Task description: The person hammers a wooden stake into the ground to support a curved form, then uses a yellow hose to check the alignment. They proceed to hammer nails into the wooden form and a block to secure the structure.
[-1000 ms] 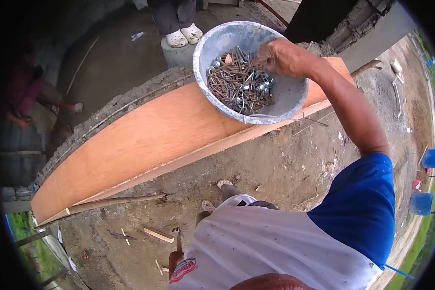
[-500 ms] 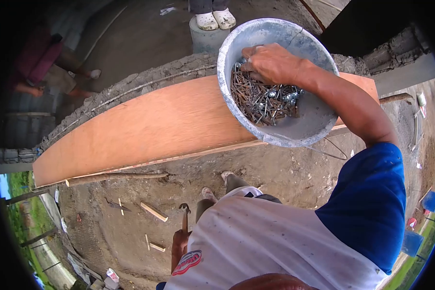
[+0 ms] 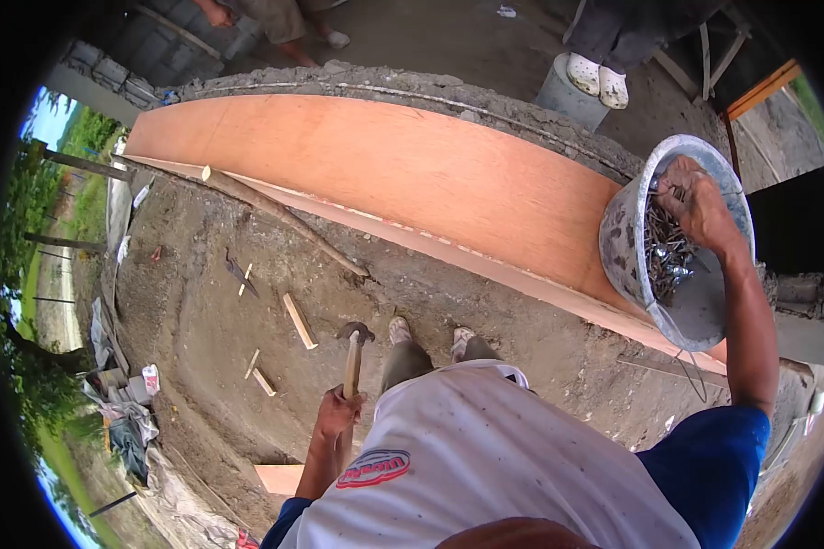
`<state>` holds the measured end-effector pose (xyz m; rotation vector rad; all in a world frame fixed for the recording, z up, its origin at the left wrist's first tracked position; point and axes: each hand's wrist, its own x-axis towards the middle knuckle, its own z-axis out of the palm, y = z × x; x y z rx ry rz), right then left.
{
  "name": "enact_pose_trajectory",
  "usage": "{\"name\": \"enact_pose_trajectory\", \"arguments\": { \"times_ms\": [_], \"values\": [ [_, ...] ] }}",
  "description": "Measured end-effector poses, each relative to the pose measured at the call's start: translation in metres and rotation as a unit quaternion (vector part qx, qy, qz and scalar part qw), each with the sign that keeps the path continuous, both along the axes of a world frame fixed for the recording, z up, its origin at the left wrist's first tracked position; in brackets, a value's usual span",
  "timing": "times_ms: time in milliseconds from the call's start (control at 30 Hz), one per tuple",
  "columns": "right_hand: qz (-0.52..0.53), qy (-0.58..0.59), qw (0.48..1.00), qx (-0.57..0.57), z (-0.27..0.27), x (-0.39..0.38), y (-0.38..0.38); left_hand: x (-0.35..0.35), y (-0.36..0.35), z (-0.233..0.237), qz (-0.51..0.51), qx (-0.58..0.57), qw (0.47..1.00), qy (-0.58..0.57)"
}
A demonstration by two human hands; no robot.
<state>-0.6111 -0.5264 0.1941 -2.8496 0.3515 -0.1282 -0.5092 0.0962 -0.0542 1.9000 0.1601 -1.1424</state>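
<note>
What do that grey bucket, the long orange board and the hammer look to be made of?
Bucket: likely plastic, matte grey, spattered with what looks like cement. Board: plywood by its look, smooth reddish face, thin pale edge. Hammer: pale tan wooden handle; dark metal head, probably steel.

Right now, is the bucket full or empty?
Partly full: nails lie in the bucket, bare wall shows around them, and the right hand reaches inside.

I see bare, rough ground [image 3: 201, 311] carrying a long wooden pole [image 3: 284, 220], short wood offcuts [image 3: 299, 320], and a dark metal tool [image 3: 238, 272]. A plywood sheet [image 3: 412, 174] stands on it, with a grey bucket [image 3: 624, 247] against its right end.
</note>
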Motion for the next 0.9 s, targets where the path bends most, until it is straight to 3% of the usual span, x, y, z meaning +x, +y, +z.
{"name": "enact_pose_trajectory", "arguments": {
  "times_ms": [33,100,133,200,300,333,400,500,633,700,733,767,900],
  "values": [
    [-0.009,-0.035,0.999,-0.006,0.009,-0.005,-0.003,0.006,-0.004,0.020,0.015,-0.049,0.998,-0.026],
    [-0.164,-0.066,0.983,0.054,0.039,-0.015,-0.004,0.037,-0.025,0.077,0.034,-0.182,0.981,-0.058],
    [-0.161,-0.135,0.975,0.068,0.051,-0.022,-0.004,0.054,-0.031,0.098,0.042,-0.263,0.962,-0.063],
    [-0.158,-0.281,0.945,0.050,0.078,-0.015,0.033,0.098,-0.045,0.134,0.020,-0.306,0.942,-0.135],
    [-0.042,-0.346,0.931,0.108,0.082,0.018,0.122,0.181,-0.077,0.161,-0.052,-0.173,0.906,-0.383],
    [-0.001,-0.295,0.953,0.069,0.074,0.045,0.150,0.209,-0.096,0.174,-0.066,-0.091,0.871,-0.479],
    [0.066,-0.181,0.980,0.041,0.039,0.104,0.180,0.276,-0.123,0.190,-0.145,-0.004,0.832,-0.535],
    [0.101,-0.030,0.992,0.073,-0.013,0.177,0.180,0.351,-0.149,0.190,-0.223,0.047,0.816,-0.532],
    [0.110,-0.075,0.986,0.103,-0.070,0.303,0.192,0.412,-0.159,0.179,-0.320,0.114,0.805,-0.487],
    [0.094,-0.101,0.985,0.107,-0.126,0.369,0.197,0.433,-0.159,0.164,-0.366,0.134,0.809,-0.440],
    [0.095,-0.072,0.987,0.106,-0.141,0.397,0.202,0.436,-0.159,0.167,-0.389,0.142,0.800,-0.434],
    [0.096,-0.042,0.989,0.109,-0.153,0.415,0.208,0.436,-0.156,0.166,-0.388,0.137,0.803,-0.431],
    [0.066,-0.114,0.989,0.072,-0.182,0.437,0.223,0.447,-0.152,0.175,-0.378,0.107,0.826,-0.405]
  ]
}}
